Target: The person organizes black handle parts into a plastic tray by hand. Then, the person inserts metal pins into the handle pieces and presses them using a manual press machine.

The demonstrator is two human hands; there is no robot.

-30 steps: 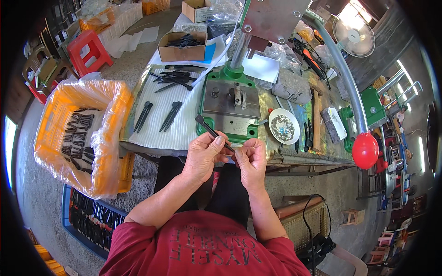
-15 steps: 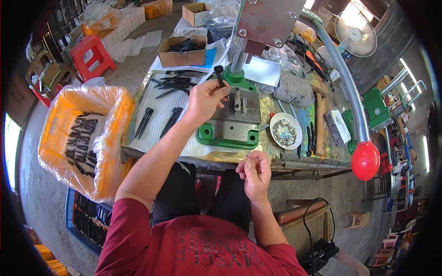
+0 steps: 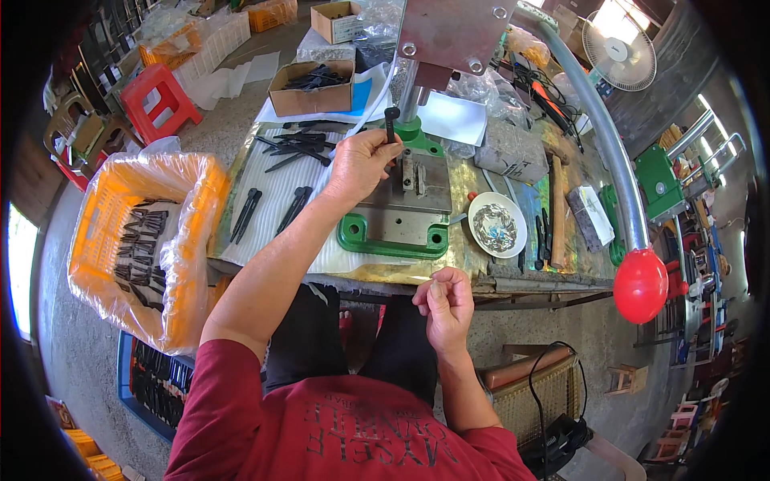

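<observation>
Between the thumb and fingers of my left hand (image 3: 361, 167), a slim black part with a rounded head (image 3: 392, 124) stands upright. That hand is over the left side of a steel fixture (image 3: 411, 180) on the green base (image 3: 353, 243) of a hand press. My right hand (image 3: 447, 309) hovers by the table's front edge with fingers curled and thumb pressed to them; whatever it may pinch is too small to make out. Right of the base sits a white bowl (image 3: 518, 232) of small shiny metal pieces. Similar black parts (image 3: 298, 147) lie on white foam at left.
The press's long lever ends in a red ball (image 3: 641, 285) at right. A hammer (image 3: 557, 212) and a wrapped grey block (image 3: 512, 154) lie beyond the bowl. A plastic-lined yellow crate (image 3: 87, 240) stands left; a cardboard box (image 3: 311, 100) of black parts is at the back.
My left hand has shifted slightly, and the black part in it has turned from tilted to nearly upright above the fixture's left side. My right hand has hardly moved.
</observation>
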